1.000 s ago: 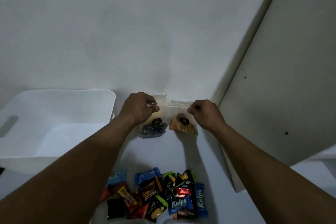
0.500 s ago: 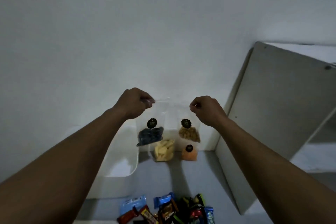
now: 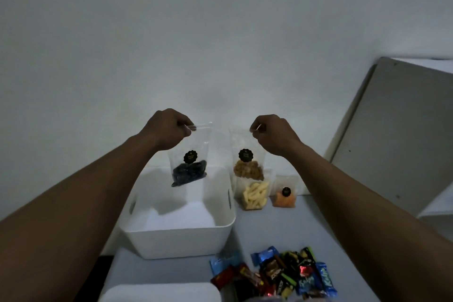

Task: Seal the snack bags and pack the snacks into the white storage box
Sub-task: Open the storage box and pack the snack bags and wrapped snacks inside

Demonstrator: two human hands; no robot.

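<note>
Head, left: the clear plastic bag of dark snacks (image 3: 190,165) is pinched at its top corner by fingers of the left hand (image 3: 169,130) and hung over the white plastic storage box (image 3: 176,240).
Head, right: the clear plastic bag of brown snacks (image 3: 248,167) is pinched likewise by the right hand (image 3: 274,135), beside the box.
Risk: the seals cannot be judged shut, and contents could be spilled by a slipped pinch.

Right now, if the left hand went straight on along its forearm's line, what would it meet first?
Likely the white wall; nothing else shows ahead of the left hand, though depth is unclear.
</note>
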